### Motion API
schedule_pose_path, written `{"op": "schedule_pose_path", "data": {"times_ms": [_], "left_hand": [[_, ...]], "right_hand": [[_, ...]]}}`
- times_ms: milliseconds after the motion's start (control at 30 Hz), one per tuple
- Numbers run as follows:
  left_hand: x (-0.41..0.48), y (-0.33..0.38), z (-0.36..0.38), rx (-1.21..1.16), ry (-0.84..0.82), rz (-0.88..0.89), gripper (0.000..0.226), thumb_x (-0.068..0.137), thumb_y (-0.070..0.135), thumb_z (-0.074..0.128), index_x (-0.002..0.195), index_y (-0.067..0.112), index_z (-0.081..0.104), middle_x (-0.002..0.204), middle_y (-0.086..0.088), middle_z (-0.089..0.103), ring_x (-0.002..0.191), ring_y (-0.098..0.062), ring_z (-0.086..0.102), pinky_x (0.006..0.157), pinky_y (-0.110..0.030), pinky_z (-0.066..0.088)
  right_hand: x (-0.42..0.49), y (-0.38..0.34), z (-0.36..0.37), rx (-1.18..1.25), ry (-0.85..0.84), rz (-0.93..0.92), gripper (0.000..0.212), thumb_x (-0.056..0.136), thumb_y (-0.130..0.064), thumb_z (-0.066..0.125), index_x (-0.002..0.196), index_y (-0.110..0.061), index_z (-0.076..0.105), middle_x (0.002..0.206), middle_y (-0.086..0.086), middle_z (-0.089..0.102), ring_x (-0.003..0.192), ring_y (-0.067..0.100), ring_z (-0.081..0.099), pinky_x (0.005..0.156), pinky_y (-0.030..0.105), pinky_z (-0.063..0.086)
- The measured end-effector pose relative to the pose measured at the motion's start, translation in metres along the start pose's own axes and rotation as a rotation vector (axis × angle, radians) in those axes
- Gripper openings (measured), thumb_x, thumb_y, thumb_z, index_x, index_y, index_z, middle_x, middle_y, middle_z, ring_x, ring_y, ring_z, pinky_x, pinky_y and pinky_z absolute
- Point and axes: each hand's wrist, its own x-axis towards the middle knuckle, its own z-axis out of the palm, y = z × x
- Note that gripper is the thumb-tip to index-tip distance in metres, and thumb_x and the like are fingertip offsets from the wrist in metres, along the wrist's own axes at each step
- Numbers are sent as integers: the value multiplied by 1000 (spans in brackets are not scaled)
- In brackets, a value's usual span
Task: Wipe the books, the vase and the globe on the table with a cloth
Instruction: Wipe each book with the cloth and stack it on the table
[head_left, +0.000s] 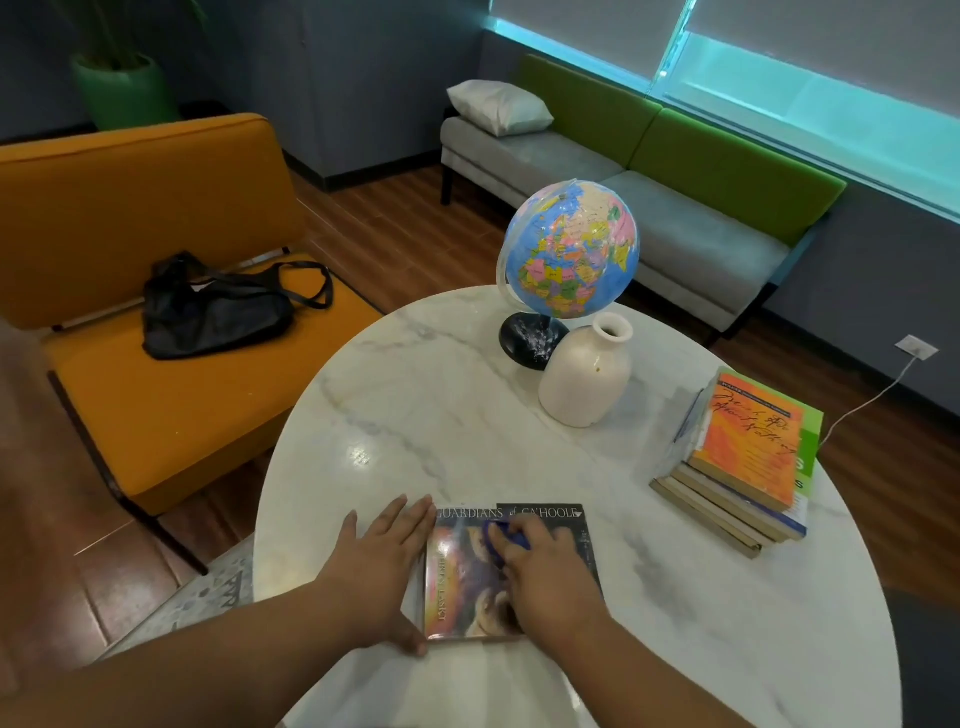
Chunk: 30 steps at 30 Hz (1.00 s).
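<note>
Fingers (408, 522) of the left hand (379, 566) are straight and together. The palm is flat on the bench (415, 405), pressed along the left edge of the book (462, 592), and the thumb touches the book's near left corner. Right hand (550, 577) sits on the book cover, its fingers (543, 538) curled over a blue cloth (511, 538) and gripping it against the cover's upper half. Only a bit of cloth shows past the knuckles.

Book lies flat, cover up, at the near edge of the round white marble bench. Title reads GUARDIANS of GA'HOOLE.

Stack of books (748, 457) is at the right side of the bench, well apart from both hands, with an orange cover on top and a green one under it. White vase (587, 379) stands upright past the middle of the bench, between the single book and the globe (571, 249). Globe stands on a black base (530, 340) just behind the vase; base touching the vase or not, cannot tell. White specks on the base.

Off the bench:
- Orange chair (130, 218) at left, with a black bag (213, 312) on its seat.
- Grey-and-green sofa (675, 156) under the window (805, 104), with a white pillow (498, 106) at its far end.
- Green plant pot (122, 88) in the far left corner.
</note>
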Motion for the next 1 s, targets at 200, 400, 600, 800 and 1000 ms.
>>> {"op": "schedule_pose_path", "data": {"times_ms": [200,400,600,800,1000], "left_hand": [[1,-2,-7,1,-33,4,134,63,74,67,150,22,-20,157,10,-27,145,-17,-23,115,-59,2],[3,-5,1,-95,26,4,126,65,82,56,152,26,-16,158,12,-22,146,-13,-21,116,-56,0],[4,4,2,-66,67,-73,125,68,75,62,153,22,-13,160,8,-18,146,-16,-20,116,-54,1],[3,3,5,-100,64,-128,127,66,79,60,152,21,-14,160,6,-18,146,-18,-20,116,-55,1],[1,4,6,-93,58,-149,126,67,80,57,152,21,-15,160,6,-19,146,-19,-22,116,-56,-1]], "right_hand": [[-26,-28,22,27,-34,-396,43,91,-36,41,134,-43,41,132,-15,44,106,26,52,71,33,55],[-53,34,19,29,55,-261,46,77,-41,53,121,-53,53,118,-26,47,82,8,56,65,11,47],[-53,34,11,-20,45,97,61,55,-27,80,114,-37,67,105,-13,53,73,12,51,45,17,46],[-46,28,9,-6,45,-15,61,76,-28,65,133,-43,48,124,-14,44,94,17,52,70,22,52],[-1,45,-9,-14,99,263,53,100,-20,36,151,-28,23,145,-2,25,114,22,36,91,26,43]]}}
